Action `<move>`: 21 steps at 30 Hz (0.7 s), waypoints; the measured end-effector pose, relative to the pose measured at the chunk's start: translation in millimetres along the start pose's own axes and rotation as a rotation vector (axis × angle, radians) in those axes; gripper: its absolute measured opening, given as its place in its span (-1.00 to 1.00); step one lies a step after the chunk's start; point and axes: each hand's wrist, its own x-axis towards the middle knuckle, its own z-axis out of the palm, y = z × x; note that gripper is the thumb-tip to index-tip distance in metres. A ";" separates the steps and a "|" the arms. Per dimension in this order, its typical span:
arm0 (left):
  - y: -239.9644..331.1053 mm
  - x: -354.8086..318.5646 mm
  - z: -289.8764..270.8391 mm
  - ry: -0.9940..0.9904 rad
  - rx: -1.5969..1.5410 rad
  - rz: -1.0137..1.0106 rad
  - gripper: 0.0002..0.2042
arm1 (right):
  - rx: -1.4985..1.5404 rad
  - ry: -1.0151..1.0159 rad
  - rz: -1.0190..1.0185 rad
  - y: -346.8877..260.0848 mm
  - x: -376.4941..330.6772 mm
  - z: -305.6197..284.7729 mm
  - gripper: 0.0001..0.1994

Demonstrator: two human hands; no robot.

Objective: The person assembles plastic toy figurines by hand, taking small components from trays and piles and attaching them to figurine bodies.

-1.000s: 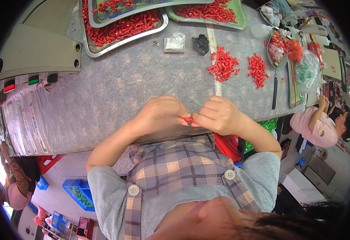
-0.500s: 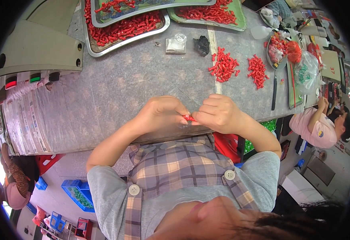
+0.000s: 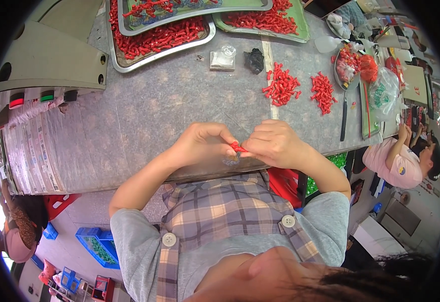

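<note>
Small red plastic part [image 3: 238,148] is sitting pinched between both hands at the table's [image 3: 154,116] near edge, same spot as half a second ago. Left hand [image 3: 202,144] and right hand [image 3: 275,143] are each gripping it with closed fingertips. Two loose red part piles [image 3: 282,84] are lying well apart beyond; bare table between is giving open room.

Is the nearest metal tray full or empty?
Partly full. The metal tray holds a thick layer of red pieces, with bare floor showing near its lower left corner.
</note>
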 end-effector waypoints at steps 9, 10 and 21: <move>0.8 0.6 0.5 -0.025 -0.080 -0.027 -0.91 | 0.037 -0.012 0.031 -0.5 0.1 -0.6 -0.84; 0.3 0.6 0.2 -0.024 -0.081 -0.028 -0.91 | 0.048 -0.012 0.036 0.0 0.1 0.0 -0.84; 0.6 1.1 0.0 -0.048 -0.214 -0.096 -0.92 | 0.069 -0.038 0.064 -0.8 -0.4 0.9 -0.83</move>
